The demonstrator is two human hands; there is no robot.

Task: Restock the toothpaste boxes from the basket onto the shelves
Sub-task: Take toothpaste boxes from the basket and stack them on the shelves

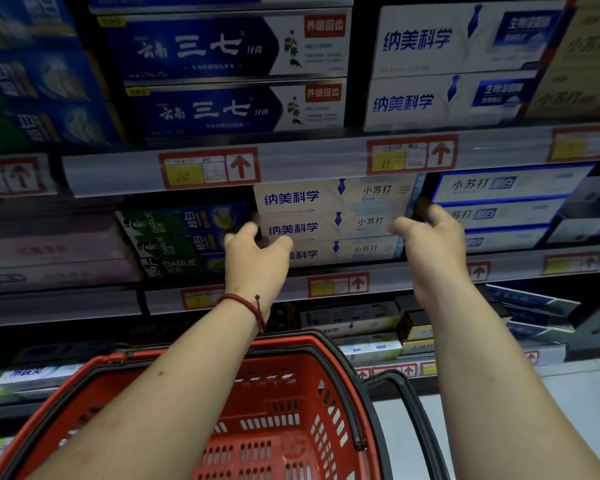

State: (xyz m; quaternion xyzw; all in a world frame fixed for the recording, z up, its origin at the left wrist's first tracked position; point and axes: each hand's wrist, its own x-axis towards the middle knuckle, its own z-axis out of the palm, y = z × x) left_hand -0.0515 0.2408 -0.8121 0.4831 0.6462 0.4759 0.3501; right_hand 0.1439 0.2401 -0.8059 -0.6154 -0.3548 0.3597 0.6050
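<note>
A stack of three cream toothpaste boxes (329, 223) with blue lettering stands on the middle shelf (378, 271). My left hand (255, 258) grips the stack's left end, thumb in front and fingers behind the end. My right hand (430, 244) grips the right end the same way, its fingertips at the top right corner. Below my forearms stands a red plastic basket (284, 410) with black handles; the part of its inside that shows holds no boxes.
Green Darlie boxes (177, 244) stand left of the stack and white-and-blue boxes (499, 209) right of it. The upper shelf holds dark blue boxes (222, 77) and white boxes (458, 64). Red price tags line the shelf rails. Lower shelves hold more boxes.
</note>
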